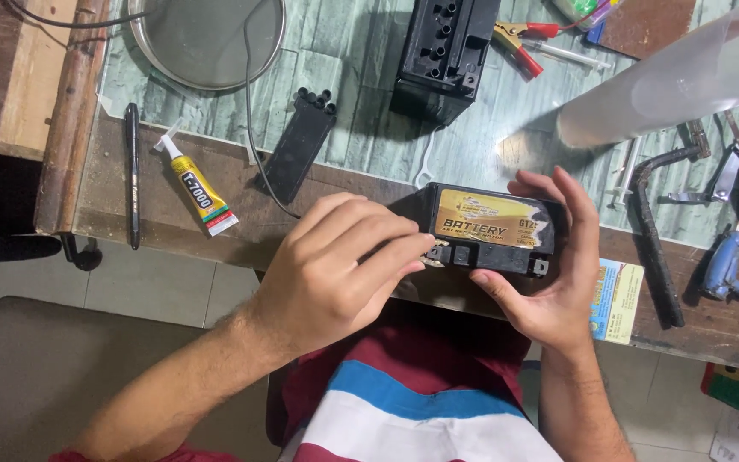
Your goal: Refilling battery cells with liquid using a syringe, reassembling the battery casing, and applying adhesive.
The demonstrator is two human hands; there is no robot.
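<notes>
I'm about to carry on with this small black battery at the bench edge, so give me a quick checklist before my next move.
1. Battery held on both sides: ok; left hand at one end, right hand cupping the other.
2. Battery fully on the bench: cannot tell; it sits at the front edge.
3. Left fingertips at the front terminal: ok, touching there.
4. Glue tube within reach: ok, lying left of the hands.
5. Red clips apart from the battery: ok.
</notes>
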